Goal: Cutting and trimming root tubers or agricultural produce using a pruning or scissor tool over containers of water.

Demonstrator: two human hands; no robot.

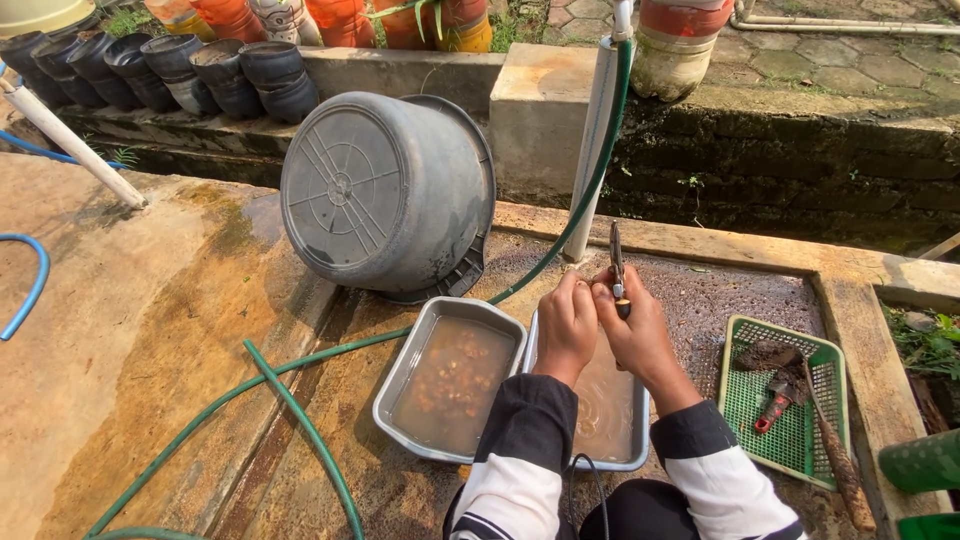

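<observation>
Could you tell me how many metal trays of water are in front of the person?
2: one tray left of the hands, one tray directly beneath them, partly hidden by the arms.

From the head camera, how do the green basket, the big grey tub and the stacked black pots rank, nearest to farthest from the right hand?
1. Green basket, just right of the right hand.
2. Grey tub, on its side, up left.
3. Black pots, far top left.
</observation>
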